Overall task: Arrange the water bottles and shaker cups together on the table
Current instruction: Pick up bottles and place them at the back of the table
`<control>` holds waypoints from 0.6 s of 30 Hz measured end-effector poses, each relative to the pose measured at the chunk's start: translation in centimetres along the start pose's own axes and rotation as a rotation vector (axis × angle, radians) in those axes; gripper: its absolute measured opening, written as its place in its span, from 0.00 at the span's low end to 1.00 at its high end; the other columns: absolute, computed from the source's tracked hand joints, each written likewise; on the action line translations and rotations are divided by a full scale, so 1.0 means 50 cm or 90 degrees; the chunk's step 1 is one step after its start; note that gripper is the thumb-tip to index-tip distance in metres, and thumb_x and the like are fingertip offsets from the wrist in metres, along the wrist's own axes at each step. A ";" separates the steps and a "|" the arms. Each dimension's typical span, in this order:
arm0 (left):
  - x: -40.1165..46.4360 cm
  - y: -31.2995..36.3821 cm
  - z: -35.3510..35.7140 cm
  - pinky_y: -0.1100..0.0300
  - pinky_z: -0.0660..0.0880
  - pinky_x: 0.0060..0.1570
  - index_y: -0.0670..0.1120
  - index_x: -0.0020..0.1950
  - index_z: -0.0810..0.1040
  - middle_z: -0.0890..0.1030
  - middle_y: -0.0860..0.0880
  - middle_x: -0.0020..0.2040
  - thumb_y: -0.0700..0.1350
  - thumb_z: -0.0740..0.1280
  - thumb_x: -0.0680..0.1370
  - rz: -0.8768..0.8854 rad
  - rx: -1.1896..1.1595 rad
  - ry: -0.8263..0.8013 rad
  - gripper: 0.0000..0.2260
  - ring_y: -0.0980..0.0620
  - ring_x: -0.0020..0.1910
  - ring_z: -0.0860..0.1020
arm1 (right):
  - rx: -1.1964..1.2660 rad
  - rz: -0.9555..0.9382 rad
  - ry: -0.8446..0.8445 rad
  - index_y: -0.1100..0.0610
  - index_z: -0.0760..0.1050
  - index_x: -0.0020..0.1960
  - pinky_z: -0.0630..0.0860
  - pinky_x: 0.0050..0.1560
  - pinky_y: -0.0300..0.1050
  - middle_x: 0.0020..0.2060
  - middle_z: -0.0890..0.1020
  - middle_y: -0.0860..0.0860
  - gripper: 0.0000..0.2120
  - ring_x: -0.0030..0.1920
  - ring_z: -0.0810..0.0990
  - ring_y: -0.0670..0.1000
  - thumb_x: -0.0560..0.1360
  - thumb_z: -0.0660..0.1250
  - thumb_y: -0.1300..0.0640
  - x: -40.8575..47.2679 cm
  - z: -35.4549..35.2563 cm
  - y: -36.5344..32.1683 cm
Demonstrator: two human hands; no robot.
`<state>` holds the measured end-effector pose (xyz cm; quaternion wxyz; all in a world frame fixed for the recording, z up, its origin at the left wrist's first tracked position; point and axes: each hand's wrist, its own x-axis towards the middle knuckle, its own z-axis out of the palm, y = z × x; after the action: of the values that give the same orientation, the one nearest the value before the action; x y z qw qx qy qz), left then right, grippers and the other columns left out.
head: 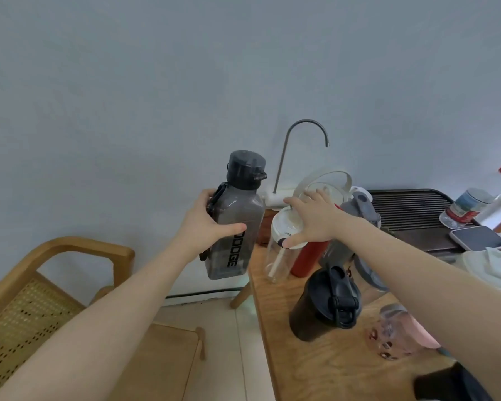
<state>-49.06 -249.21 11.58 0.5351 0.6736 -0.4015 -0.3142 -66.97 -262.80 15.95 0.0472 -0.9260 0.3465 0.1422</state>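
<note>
My left hand (207, 224) grips a smoky grey square water bottle (237, 224) with a dark cap, held in the air just left of the wooden table (315, 369). My right hand (313, 219) rests spread on the white lid of a clear cup with a straw (278, 256) at the table's far left corner. Behind it stand a red bottle (308, 257) and a grey bottle (359, 209). A black shaker cup (321, 308) stands nearer, with a clear pinkish cup (394, 334) to its right under my forearm.
A curved faucet (304, 131) and a white-handled jug (330, 183) stand at the back. A dark slatted tray (411, 209), a phone (477, 238), a white lidded container (486, 267) and jars sit at right. A wooden chair (55, 285) stands at left.
</note>
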 end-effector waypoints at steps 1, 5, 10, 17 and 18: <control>0.001 -0.006 0.000 0.57 0.75 0.49 0.54 0.57 0.66 0.75 0.60 0.49 0.42 0.78 0.64 -0.003 0.006 -0.004 0.29 0.60 0.48 0.76 | -0.028 -0.004 0.011 0.53 0.54 0.74 0.46 0.74 0.57 0.69 0.69 0.59 0.46 0.74 0.53 0.62 0.65 0.69 0.35 0.004 0.014 0.000; 0.004 -0.033 0.002 0.54 0.76 0.50 0.54 0.58 0.66 0.76 0.57 0.51 0.43 0.78 0.63 -0.023 0.008 -0.012 0.30 0.54 0.51 0.77 | -0.074 -0.035 0.065 0.50 0.57 0.72 0.49 0.73 0.56 0.66 0.72 0.58 0.46 0.72 0.57 0.61 0.62 0.70 0.33 0.011 0.023 -0.007; 0.005 -0.060 0.015 0.55 0.76 0.49 0.53 0.58 0.67 0.76 0.58 0.50 0.41 0.78 0.63 -0.029 0.021 -0.027 0.29 0.52 0.51 0.77 | -0.103 -0.102 0.017 0.45 0.56 0.71 0.74 0.58 0.55 0.65 0.69 0.56 0.48 0.62 0.72 0.59 0.58 0.71 0.32 -0.004 0.030 -0.022; 0.039 -0.056 0.047 0.52 0.76 0.52 0.57 0.57 0.66 0.76 0.56 0.51 0.42 0.78 0.63 -0.011 0.008 -0.005 0.30 0.50 0.53 0.77 | 0.014 -0.106 0.035 0.47 0.62 0.66 0.77 0.48 0.51 0.62 0.69 0.54 0.36 0.53 0.76 0.58 0.63 0.72 0.40 -0.038 0.050 -0.033; 0.047 -0.055 0.051 0.51 0.76 0.52 0.56 0.57 0.66 0.76 0.55 0.52 0.41 0.78 0.63 -0.005 0.013 -0.012 0.30 0.50 0.53 0.77 | 0.012 -0.113 0.030 0.47 0.62 0.66 0.76 0.46 0.49 0.62 0.69 0.54 0.36 0.51 0.76 0.57 0.63 0.72 0.41 -0.046 0.053 -0.036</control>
<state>-49.57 -252.16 8.35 0.5231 0.6779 -0.4068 -0.3184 -68.06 -259.49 14.07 0.0601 -0.9556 0.2656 0.1122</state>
